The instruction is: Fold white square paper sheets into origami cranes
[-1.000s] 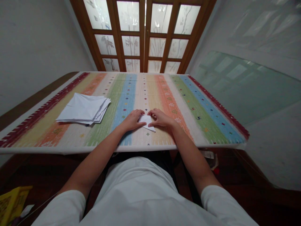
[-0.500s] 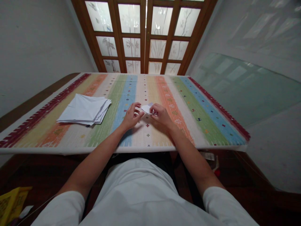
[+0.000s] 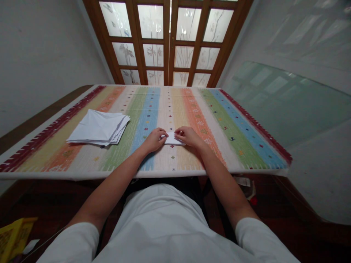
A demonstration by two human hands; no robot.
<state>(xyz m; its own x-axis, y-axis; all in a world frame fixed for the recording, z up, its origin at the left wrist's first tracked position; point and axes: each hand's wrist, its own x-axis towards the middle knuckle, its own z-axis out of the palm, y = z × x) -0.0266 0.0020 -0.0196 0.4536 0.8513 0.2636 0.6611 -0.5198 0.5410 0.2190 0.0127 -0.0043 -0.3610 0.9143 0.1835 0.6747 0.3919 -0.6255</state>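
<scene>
A small folded white paper (image 3: 173,139) lies flat on the striped cloth, its ends under my fingertips. My left hand (image 3: 155,140) rests on its left end, and my right hand (image 3: 189,137) presses on its right end. Much of the paper is hidden by my fingers. To the left, beyond my left hand, lies a loose stack of white paper squares (image 3: 97,127), which neither hand touches.
A striped woven cloth (image 3: 164,106) with a red border covers the table. Beyond it stand wooden doors with frosted glass (image 3: 167,44). A yellow object (image 3: 13,237) lies low at left, and paper scraps (image 3: 245,182) lie below the right table edge.
The folded paper, held up between my fingers half a second ago, now lies flat on the cloth. Both hands have moved down onto it, and its shape looks narrower than one second ago.
</scene>
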